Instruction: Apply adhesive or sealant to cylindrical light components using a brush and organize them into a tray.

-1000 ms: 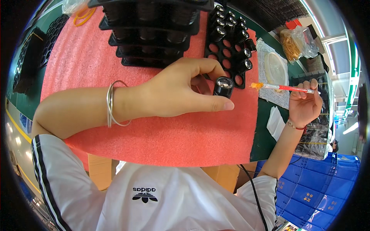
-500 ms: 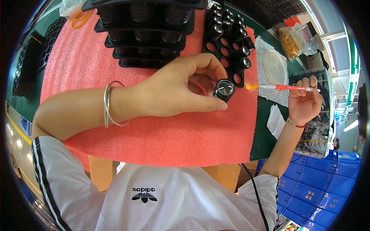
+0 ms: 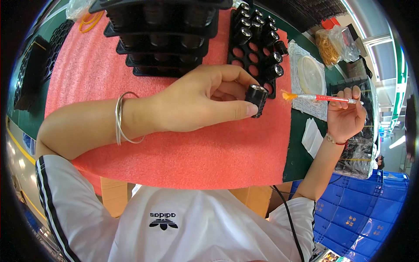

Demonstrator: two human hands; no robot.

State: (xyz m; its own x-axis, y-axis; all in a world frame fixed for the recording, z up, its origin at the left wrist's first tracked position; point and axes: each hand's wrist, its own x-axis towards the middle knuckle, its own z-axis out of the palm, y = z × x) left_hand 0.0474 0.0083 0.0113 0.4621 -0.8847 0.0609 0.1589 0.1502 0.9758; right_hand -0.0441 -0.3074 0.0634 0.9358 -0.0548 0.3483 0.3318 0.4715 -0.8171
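Note:
Between the thumb and fingers of my left hand (image 3: pixel 196 98) is a short black cylinder (image 3: pixel 256 99) with a shiny rim, held above the pink foam mat (image 3: pixel 209 153). My right hand (image 3: pixel 346 115), off to the right, pinches a paintbrush (image 3: pixel 321 98) with a red and silver handle. Its yellow-orange bristles point left toward the cylinder, with a gap between them. Just beyond my left hand lies a black tray with round holes (image 3: pixel 253 58). Several similar cylinders (image 3: pixel 243 35) stand in it, while some holes show pink mat through them.
A stack of black trays (image 3: pixel 163 41) rises at the back, close to my left forearm. On the right are a round whitish dish (image 3: pixel 310 76) on printed paper, a folded white paper (image 3: pixel 312 137), a bag of yellow bands (image 3: pixel 329 46) and blue crates (image 3: pixel 358 214).
My left hand has turned the cylinder, so its side now shows more than its glassy end. The brush has tilted slightly, its bristles a little higher and farther right.

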